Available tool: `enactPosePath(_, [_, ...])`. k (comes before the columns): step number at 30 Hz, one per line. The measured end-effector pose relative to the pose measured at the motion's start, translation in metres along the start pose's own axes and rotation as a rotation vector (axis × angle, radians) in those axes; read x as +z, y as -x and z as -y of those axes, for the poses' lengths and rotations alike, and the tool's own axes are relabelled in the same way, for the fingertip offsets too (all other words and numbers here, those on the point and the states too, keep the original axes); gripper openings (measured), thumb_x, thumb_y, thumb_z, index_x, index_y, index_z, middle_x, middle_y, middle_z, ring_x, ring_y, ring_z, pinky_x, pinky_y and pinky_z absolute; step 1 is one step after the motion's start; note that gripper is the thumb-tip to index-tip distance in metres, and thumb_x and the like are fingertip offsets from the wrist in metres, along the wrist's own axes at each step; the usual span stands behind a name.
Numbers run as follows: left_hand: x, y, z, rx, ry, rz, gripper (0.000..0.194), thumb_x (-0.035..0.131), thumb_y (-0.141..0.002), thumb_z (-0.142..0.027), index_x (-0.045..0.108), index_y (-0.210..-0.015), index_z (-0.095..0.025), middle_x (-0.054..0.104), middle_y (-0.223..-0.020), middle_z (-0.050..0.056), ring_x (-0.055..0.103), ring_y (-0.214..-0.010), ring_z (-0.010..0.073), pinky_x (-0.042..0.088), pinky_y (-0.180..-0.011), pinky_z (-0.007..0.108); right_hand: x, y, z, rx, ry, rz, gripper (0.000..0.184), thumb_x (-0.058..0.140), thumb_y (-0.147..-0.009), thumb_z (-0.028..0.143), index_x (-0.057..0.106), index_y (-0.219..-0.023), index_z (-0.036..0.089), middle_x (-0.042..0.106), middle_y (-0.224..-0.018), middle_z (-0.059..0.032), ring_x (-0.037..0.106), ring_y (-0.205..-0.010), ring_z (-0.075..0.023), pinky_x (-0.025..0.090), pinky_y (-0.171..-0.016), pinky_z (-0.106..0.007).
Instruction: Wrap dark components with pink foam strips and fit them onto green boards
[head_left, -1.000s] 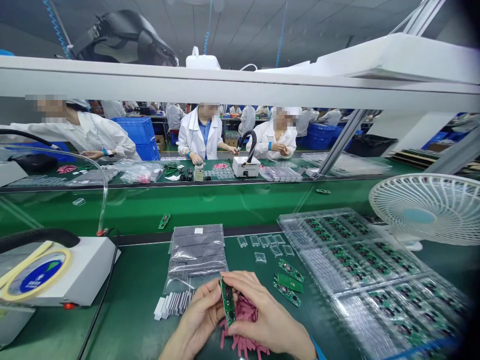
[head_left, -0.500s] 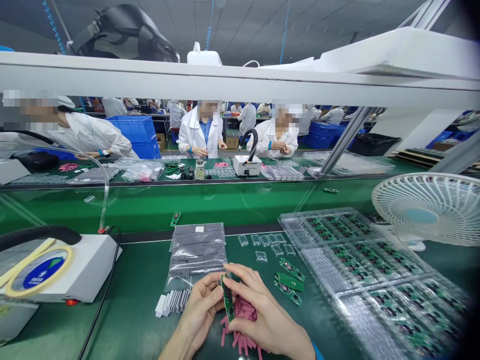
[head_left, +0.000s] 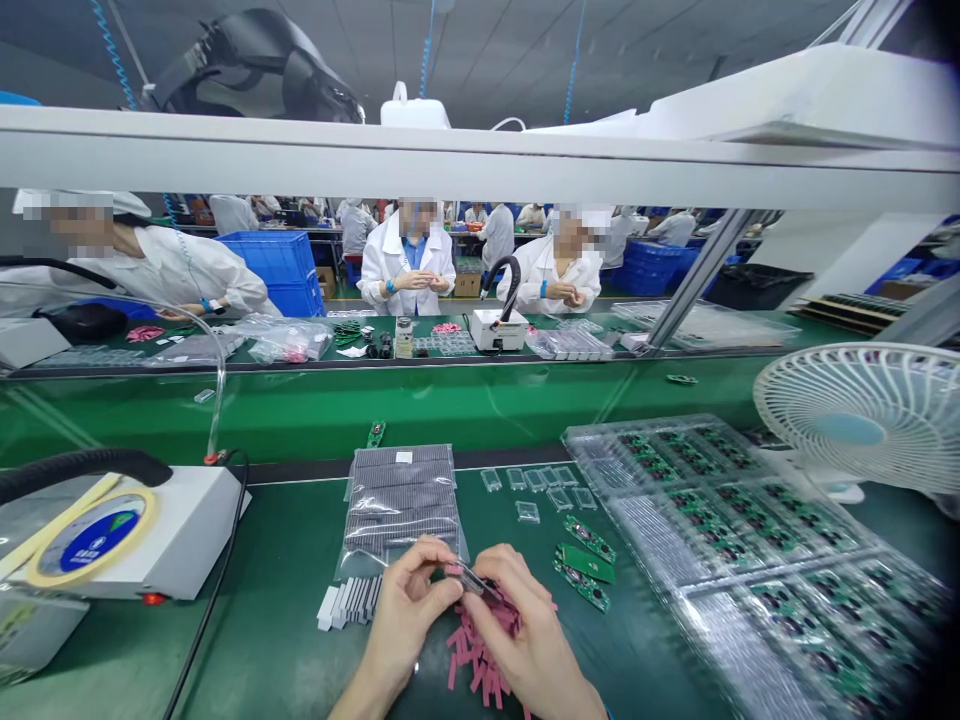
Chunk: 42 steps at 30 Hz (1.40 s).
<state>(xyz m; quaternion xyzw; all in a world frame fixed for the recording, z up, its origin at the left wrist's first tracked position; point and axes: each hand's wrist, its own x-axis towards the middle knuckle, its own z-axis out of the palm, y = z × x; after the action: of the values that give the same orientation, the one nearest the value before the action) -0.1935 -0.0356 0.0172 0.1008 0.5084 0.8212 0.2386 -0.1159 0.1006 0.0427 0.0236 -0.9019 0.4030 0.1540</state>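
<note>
"What was over on your left?"

"The white machine (head_left: 191, 520) with a roll of tape (head_left: 97, 545) against it, both standing as they had a moment earlier. Then came bare worktop (head_left: 285, 560), and right of that the white strips (head_left: 349, 603) in a leaning row, just in front of the clear bag (head_left: 405, 505) of grey strips. I hadn't touched any of those."

"And your hands?"

"Together, with both sets of fingertips closed on one small thing. My left hand (head_left: 409, 608) pinched its near-left end and my right hand (head_left: 526, 625) gripped the other. I took it for the same circuit board (head_left: 472, 581), held up above the pink strips (head_left: 486, 655) and off the worktop."

"So what had changed?"

"Half a second before, it stood nearly upright with its green face showing. Now I had tipped it over, so I saw mostly a thin edge, and a bit of pink (head_left: 453, 570) showed by my left fingertips. I couldn't tell whether that was stuck to it or just held there."

"What did that mean for the work?"

"In my judgement, I was busy with that piece and nowhere near letting go. Further right, the clear cases (head_left: 528, 512), the loose boards (head_left: 585, 564) and the plastic tray (head_left: 651, 535) lay as before."
</note>
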Motion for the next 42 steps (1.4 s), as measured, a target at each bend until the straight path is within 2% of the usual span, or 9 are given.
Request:
enactPosePath(8, [0.005,0.009,-0.004,0.129,-0.207,0.048,0.010,0.075,-0.075,-0.023,0.069,-0.072,-0.016,0.053,-0.080,0.006,0.053,-0.078,0.0167,0.046,-0.071,0.024,-0.012,0.003,-0.005,-0.090,-0.019,0.109,0.012,0.044,-0.097,0.020,0.054,-0.092,0.015,0.055,-0.091,-0.0041,0.047,-0.087,-0.0111,0.035,-0.085,-0.026])
enactPosePath(13, [0.010,0.014,0.003,0.118,-0.198,0.053,0.015,0.078,-0.072,-0.018,0.068,-0.082,-0.018,0.056,-0.087,0.006,0.058,-0.085,0.0195,0.048,-0.078,0.027,-0.007,0.009,-0.011,-0.008,-0.367,0.015,0.010,0.051,-0.095,0.022,0.059,-0.099,0.018,0.057,-0.095,-0.0038,0.054,-0.095,-0.0098,0.044,-0.086,-0.021])
enactPosePath(16, [0.013,0.014,0.003,0.129,-0.207,0.071,0.010,0.074,-0.077,-0.021,0.065,-0.080,-0.018,0.060,-0.087,0.008,0.060,-0.091,0.0222,0.049,-0.084,0.031,-0.002,0.012,-0.012,0.039,-0.491,-0.037,0.009,0.052,-0.095,0.021,0.059,-0.099,0.018,0.056,-0.098,-0.0046,0.056,-0.098,-0.0089,0.047,-0.086,-0.019])
enactPosePath(22, [0.007,0.014,0.002,0.289,-0.480,0.150,0.005,0.066,-0.084,-0.021,0.065,-0.084,-0.016,0.064,-0.090,0.009,0.061,-0.091,0.0195,0.049,-0.082,0.029,-0.015,0.016,-0.014,0.052,-0.385,0.004,0.016,0.054,-0.094,0.023,0.058,-0.108,0.018,0.053,-0.104,-0.0053,0.054,-0.103,-0.0087,0.044,-0.091,-0.018])
enactPosePath(25, [0.004,0.013,0.003,0.403,-0.578,0.216,0.002,0.063,-0.088,-0.019,0.063,-0.089,-0.017,0.063,-0.090,0.005,0.060,-0.088,0.0151,0.047,-0.079,0.026,-0.021,0.016,-0.011,0.057,-0.313,0.032,0.010,0.053,-0.096,0.023,0.060,-0.101,0.019,0.052,-0.097,-0.0031,0.053,-0.096,-0.0063,0.041,-0.086,-0.015])
enactPosePath(30, [0.003,0.014,0.005,0.478,-0.666,0.267,0.005,0.059,-0.090,-0.015,0.059,-0.094,-0.018,0.060,-0.090,0.002,0.058,-0.089,0.0109,0.046,-0.080,0.021,-0.016,0.016,-0.006,0.038,-0.241,0.003,0.013,0.048,-0.097,0.020,0.057,-0.090,0.015,0.051,-0.090,-0.0030,0.051,-0.090,-0.0060,0.039,-0.080,-0.015])
enactPosePath(35, [0.001,0.015,0.009,0.505,-0.678,0.272,0.006,0.057,-0.091,-0.014,0.058,-0.094,-0.018,0.060,-0.090,0.001,0.058,-0.087,0.0097,0.046,-0.079,0.020,-0.004,0.018,-0.005,-0.058,-0.160,-0.079,0.014,0.042,-0.098,0.012,0.054,-0.092,0.014,0.051,-0.092,-0.0035,0.048,-0.092,-0.0061,0.038,-0.083,-0.015])
enactPosePath(39, [0.001,0.013,0.013,0.441,-0.662,0.246,0.001,0.057,-0.092,-0.018,0.058,-0.092,-0.018,0.060,-0.091,0.002,0.059,-0.089,0.0105,0.046,-0.081,0.021,-0.003,0.019,-0.008,-0.105,-0.107,-0.108,0.014,0.042,-0.097,0.010,0.054,-0.092,0.014,0.051,-0.090,-0.0037,0.049,-0.093,-0.0061,0.039,-0.084,-0.015])
enactPosePath(42, [0.004,0.012,0.013,0.384,-0.676,0.289,0.011,0.054,-0.094,-0.021,0.061,-0.103,-0.021,0.061,-0.097,0.003,0.058,-0.094,0.0114,0.046,-0.085,0.022,-0.007,0.018,-0.013,-0.094,-0.087,-0.087,0.013,0.044,-0.097,0.012,0.054,-0.089,0.014,0.052,-0.089,-0.0039,0.051,-0.092,-0.0063,0.041,-0.082,-0.014])
